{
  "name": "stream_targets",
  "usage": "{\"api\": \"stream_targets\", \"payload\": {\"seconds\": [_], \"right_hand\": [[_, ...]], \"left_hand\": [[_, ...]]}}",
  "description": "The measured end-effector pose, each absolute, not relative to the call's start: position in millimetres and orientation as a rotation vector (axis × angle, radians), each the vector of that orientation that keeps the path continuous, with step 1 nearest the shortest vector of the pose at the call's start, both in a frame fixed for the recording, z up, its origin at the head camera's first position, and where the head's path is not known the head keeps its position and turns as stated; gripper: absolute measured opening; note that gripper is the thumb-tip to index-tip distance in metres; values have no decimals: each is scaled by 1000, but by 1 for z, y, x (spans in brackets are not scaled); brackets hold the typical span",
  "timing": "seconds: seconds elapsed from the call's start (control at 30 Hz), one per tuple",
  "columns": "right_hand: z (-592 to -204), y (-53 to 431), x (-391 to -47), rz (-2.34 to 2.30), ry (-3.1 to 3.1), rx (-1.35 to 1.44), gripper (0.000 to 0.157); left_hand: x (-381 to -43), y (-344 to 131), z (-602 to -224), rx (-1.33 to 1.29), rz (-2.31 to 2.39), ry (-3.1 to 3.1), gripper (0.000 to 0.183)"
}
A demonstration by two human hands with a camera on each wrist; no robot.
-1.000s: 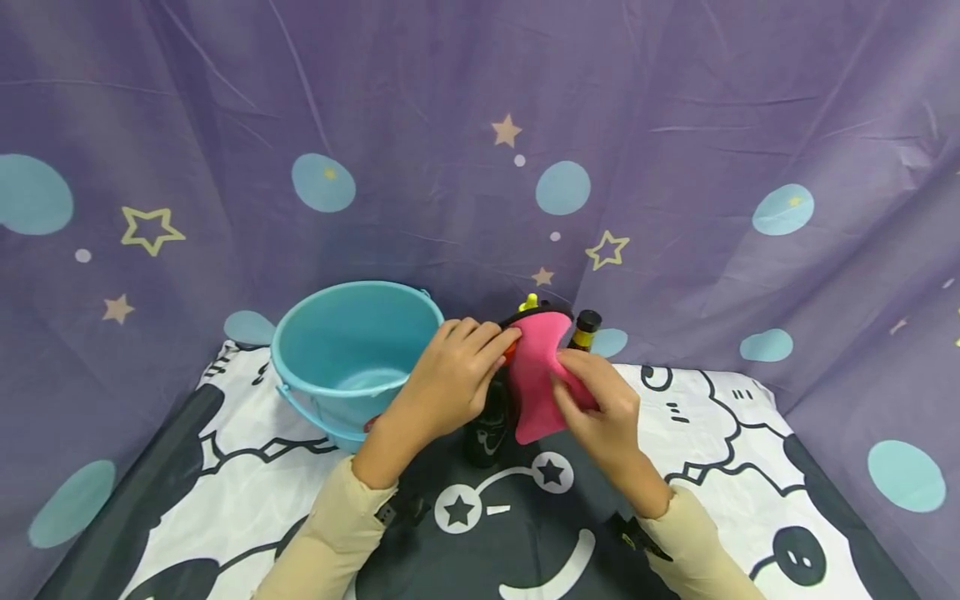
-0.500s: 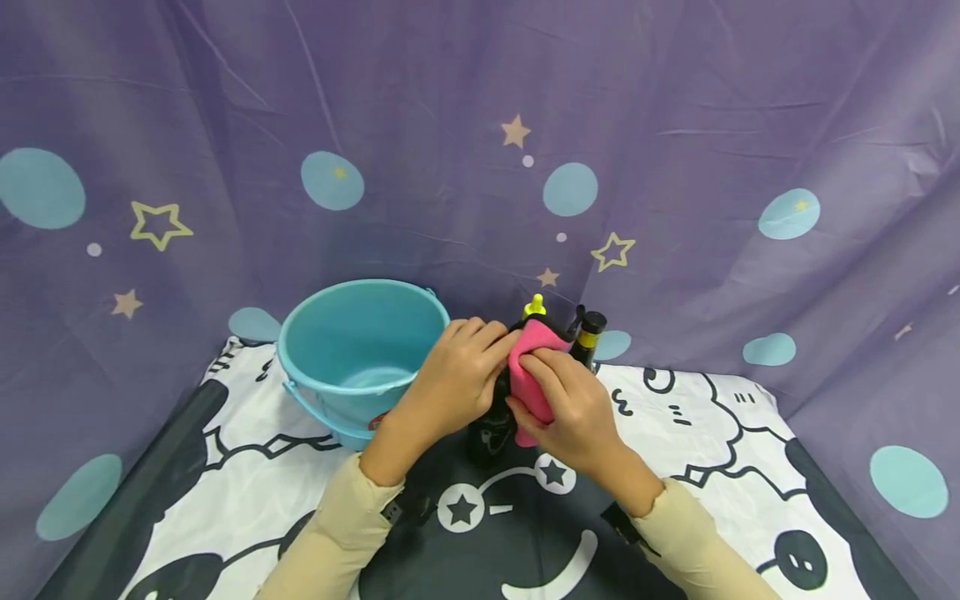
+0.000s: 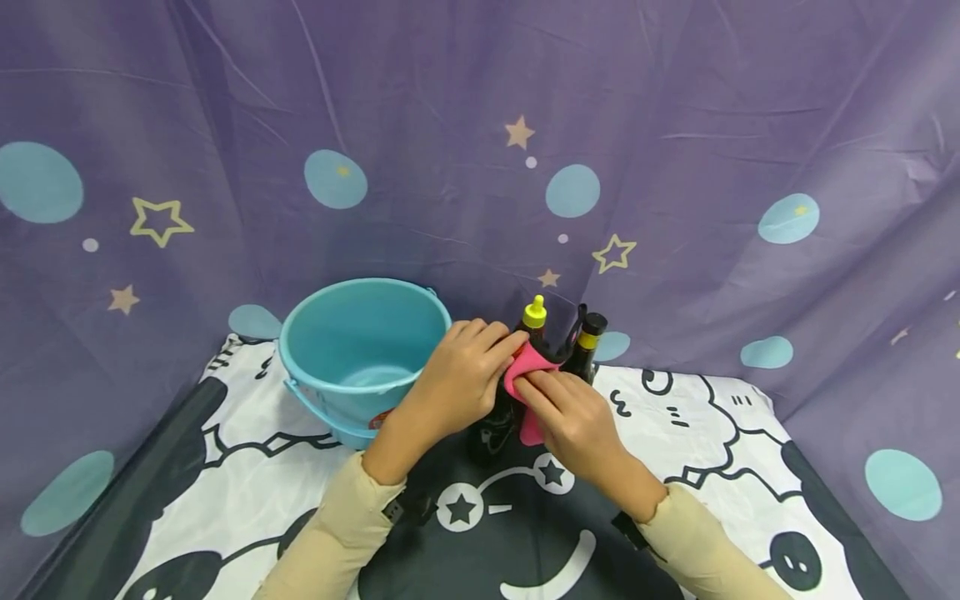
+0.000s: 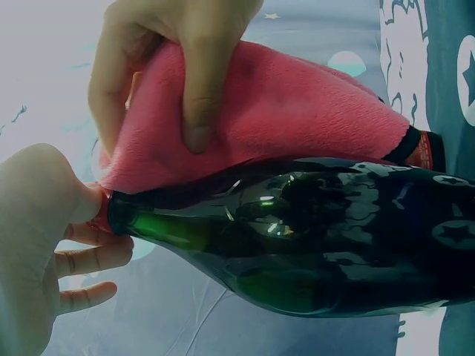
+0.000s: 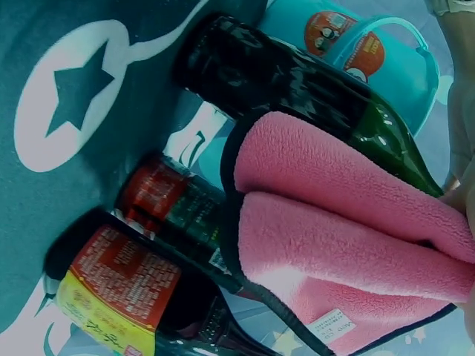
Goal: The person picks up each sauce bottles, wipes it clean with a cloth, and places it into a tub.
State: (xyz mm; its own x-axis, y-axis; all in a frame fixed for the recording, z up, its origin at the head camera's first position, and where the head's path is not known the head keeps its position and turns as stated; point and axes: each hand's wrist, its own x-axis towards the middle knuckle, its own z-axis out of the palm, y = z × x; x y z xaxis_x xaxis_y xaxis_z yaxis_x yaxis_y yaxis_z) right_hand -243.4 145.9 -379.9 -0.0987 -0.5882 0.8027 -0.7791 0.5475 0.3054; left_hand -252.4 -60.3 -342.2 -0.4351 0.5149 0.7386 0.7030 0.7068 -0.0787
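Observation:
A dark green glass bottle [image 4: 297, 245] stands upright on the patterned cloth surface, right of the bucket. My left hand [image 3: 461, 375] grips it at the red top of its neck, with some fingers extended past it in the left wrist view. Pinched in my right hand [image 3: 573, 417] is a pink plush cloth [image 3: 531, 360] with a black edge, bunched against the bottle's neck and shoulder. In the right wrist view the cloth hangs in folds, a small white tag [image 5: 332, 326] at its border. The lower bottle is partly hidden by my hands in the head view.
A light blue bucket [image 3: 360, 333] stands close at the left. Behind the cloth are a yellow-capped bottle [image 3: 534, 315] and a black-capped bottle [image 3: 592, 333] with a red and yellow label. A purple curtain [image 3: 450, 125] backs the surface.
My right hand has moved left and slightly down, drawing the spread cloth into a bunch against the bottle. More of the yellow-capped bottle shows. My left hand keeps its hold on the neck.

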Motion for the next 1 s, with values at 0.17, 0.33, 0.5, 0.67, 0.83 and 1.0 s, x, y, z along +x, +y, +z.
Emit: {"api": "stream_targets", "payload": {"seconds": [0.17, 0.33, 0.5, 0.67, 0.83, 1.0], "right_hand": [[-383, 147, -242, 215, -1800, 1183, 28], [-381, 148, -242, 195, -1823, 1213, 28], [-382, 150, -241, 176, -1833, 1219, 30], [-384, 152, -240, 154, -1844, 1231, 31], [-386, 157, -238, 126, -1876, 1239, 34], [-387, 160, -237, 110, -1905, 1256, 30]], "left_hand": [[-252, -62, -342, -908, -335, -2148, 27], [-253, -64, -341, -899, -349, -2157, 27], [-253, -63, -340, -905, -355, -2156, 27], [-252, -63, -340, -906, -370, -2164, 27], [-252, -61, -340, -916, -380, -2169, 27], [-253, -60, -341, -923, -388, -2171, 27]]}}
